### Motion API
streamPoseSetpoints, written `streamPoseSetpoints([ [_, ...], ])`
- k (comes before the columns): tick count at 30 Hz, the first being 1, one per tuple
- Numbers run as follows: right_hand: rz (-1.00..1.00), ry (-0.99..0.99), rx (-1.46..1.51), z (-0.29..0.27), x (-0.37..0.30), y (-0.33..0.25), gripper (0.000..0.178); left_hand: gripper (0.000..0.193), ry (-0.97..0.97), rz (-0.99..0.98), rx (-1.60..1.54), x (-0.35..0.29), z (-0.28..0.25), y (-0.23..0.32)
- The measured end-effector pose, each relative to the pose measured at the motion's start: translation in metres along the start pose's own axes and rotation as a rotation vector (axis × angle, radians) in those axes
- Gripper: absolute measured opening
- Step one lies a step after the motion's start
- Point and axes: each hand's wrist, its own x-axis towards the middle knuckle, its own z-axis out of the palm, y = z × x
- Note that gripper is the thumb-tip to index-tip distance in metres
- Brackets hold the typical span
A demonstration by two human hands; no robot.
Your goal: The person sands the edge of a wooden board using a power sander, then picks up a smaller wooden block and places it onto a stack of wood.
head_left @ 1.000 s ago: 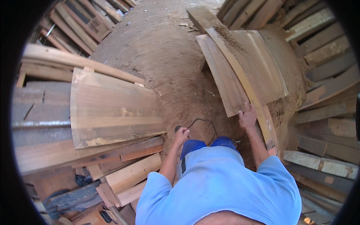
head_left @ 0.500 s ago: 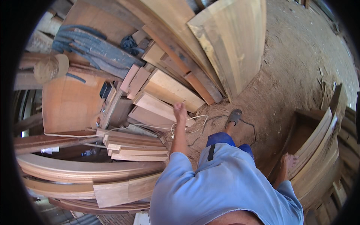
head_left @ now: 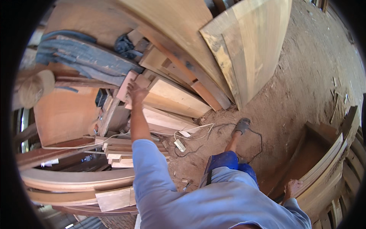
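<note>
My left hand point(head_left: 137, 92) reaches forward and to the left, its fingers spread against the upper end of a pinkish board point(head_left: 125, 87). A second short reddish-brown board point(head_left: 143, 81) lies right beside the fingers. Longer pale boards point(head_left: 169, 92) extend to the right of that hand. My right hand point(head_left: 292, 187) hangs low at the right with loosely bent fingers and nothing visible in it. Nearest to it is the edge of a long light plank point(head_left: 320, 160); whether they touch I cannot tell.
Large wooden panels point(head_left: 251, 49) lean at the top. A white cable point(head_left: 204, 126) with a power strip point(head_left: 179, 145) lies on the dusty ground by my sandalled foot point(head_left: 241, 126). Stacked boards point(head_left: 80, 179) fill the lower left. A cap point(head_left: 36, 89) hangs at the far left.
My left hand has moved forward and left from above the pale boards onto the pinkish board. My right hand sits a little lower in view. The whole view has shifted slightly.
</note>
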Motion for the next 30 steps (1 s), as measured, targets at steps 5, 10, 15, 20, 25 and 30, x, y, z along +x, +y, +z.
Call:
streamPoseSetpoints([
  [5, 0.222, 0.106, 0.322, 0.062, 0.028, 0.016, 0.075, 0.117, -0.205, -0.086, 0.05, 0.018, -0.004, 0.008],
  [10, 0.384, 0.11, 0.55, -0.011, -0.007, 0.012, 0.066, 0.093, -0.044, -0.076, 0.231, -0.016, -0.036, 0.019],
  [15, 0.263, 0.091, 0.553, -0.082, -0.043, 0.009, 0.04, 0.073, 0.068, 0.124, 0.161, -0.037, -0.02, -0.029],
  [20, 0.496, 0.336, 0.434, -0.045, -0.04, -0.02, 0.046, 0.041, 0.314, 0.434, -0.197, -0.134, -0.072, 0.023],
  [25, 0.592, 0.515, 0.551, -0.003, -0.057, -0.078, 0.036, 0.057, 0.138, 0.469, -0.671, -0.24, -0.066, 0.096],
  [30, -0.01, -0.144, 1.262, -0.016, -0.126, -0.071, 0.038, 0.055, -0.624, 0.528, -1.619, -0.35, 0.008, 0.186],
])
